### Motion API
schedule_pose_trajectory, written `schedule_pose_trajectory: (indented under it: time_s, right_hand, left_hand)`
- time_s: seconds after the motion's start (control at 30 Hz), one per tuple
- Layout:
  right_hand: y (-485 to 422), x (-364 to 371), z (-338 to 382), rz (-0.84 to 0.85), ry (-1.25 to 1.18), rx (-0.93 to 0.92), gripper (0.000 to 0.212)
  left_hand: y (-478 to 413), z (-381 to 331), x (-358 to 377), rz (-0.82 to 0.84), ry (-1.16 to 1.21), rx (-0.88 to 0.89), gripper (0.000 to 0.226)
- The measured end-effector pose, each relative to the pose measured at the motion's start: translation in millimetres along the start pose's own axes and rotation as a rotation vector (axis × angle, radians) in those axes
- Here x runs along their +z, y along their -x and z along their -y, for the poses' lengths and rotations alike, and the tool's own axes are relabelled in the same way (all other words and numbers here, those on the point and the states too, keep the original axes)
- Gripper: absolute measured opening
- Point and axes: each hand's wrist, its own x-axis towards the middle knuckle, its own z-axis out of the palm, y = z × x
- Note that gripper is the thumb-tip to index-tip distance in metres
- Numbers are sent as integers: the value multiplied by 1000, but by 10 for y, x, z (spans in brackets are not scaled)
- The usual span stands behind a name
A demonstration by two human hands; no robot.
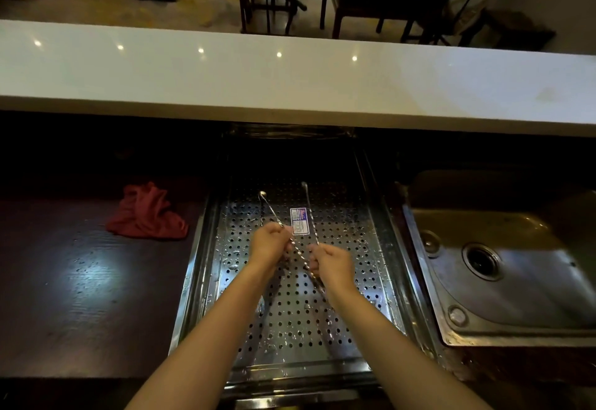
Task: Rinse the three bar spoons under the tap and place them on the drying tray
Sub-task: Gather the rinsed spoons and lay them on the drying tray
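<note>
While over drying tray (371, 267), both hands: left hand (270, 243), right hand (332, 266) grip bar spoons (274, 213).

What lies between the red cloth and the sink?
In the head view, the perforated drying tray, with both hands, left and right, over it gripping bar spoons, sits between red cloth and sink.

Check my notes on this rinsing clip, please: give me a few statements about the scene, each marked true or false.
1. Both hands, left and right, are over the tray. True.
2. The red cloth lies in the sink. False: it lies on the dark counter left of the tray.
3. The tray is perforated. True.
4. The sink is left of the tray. False: it is on the right.
5. The hands hold spoons. True.
</note>
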Motion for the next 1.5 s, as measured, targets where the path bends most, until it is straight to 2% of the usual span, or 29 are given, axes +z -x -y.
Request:
schedule_pose_trajectory:
  time_s: [0.07,0.2,0.3,0.33,0.37,0.43,0.5,0.77,0.97,1.17,1.4,1.5]
  right_hand:
    - [-42,-55,-32,-42,62,-27,31]
    - [-90,-109,-103,-59,206,-87,39]
    - [-83,-92,-151,-60,280,-127,33]
    - [-82,-90,-166,-60,314,-139,31]
    - [-79,-87,-176,-64,353,-157,30]
    - [-79,-87,-182,-78,403,-186,18]
    - [-85,-91,-182,-87,427,-214,20]
    - [-143,5,-192,-116,628,-267,13]
    - [-207,69,-122,-193,863,-291,12]
    - [-233,127,-158,-186,951,-377,21]
    - [-173,153,-177,-180,961,-339,20]
    - [-138,229,-128,-130,965,-451,26]
  left_hand:
    - [-93,-21,-67,-88,-84,22,14]
    - [-264,-86,-202,-221,-432,72,14]
    - [-344,-55,-238,-273,-575,75,21]
    - [-369,-28,-242,-283,-594,60,16]
    - [-365,-14,-238,-290,-608,65,10]
    - [-372,17,-220,-301,-619,78,33]
    - [-361,24,-214,-293,-635,116,37]
    - [-246,127,-304,-290,-603,133,36]
    - [-56,372,-427,-250,-678,133,8]
    - [43,374,-427,-222,-739,172,25]
    - [45,384,-365,-226,-785,191,22]
    - [27,391,-348,-224,-795,189,22]
